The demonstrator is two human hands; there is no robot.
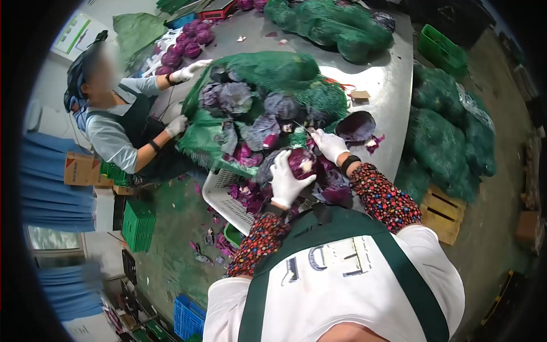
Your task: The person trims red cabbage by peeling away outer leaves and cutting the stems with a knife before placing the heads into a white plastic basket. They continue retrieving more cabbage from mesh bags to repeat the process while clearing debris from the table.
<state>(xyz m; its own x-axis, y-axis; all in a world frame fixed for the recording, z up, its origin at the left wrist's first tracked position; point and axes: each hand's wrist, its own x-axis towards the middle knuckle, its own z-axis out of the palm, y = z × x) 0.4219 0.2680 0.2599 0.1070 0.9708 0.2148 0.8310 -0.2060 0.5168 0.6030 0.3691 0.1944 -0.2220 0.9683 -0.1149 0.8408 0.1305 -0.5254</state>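
Note:
My left hand (288,178), in a white glove, is wrapped round the side of a trimmed purple cabbage (302,163) whose pale cut stem faces up. Just to the right, my right hand (329,145), also gloved, has its fingers closed round what looks like a thin knife (303,129), mostly hidden. Loose dark outer leaves (333,191) lie below the cabbage. Beyond my hands, an open green mesh bag (256,65) holds untrimmed cabbages (235,97). A large cupped leaf (355,126) rests on the metal table (384,91), right of my right hand.
A co-worker (117,114) in white gloves touches the bag's left side. A white basket (219,199) with leaf scraps stands at the table's near edge. Trimmed cabbages (192,50) and another full mesh bag (336,31) lie farther back. More filled bags (439,134) are on the right.

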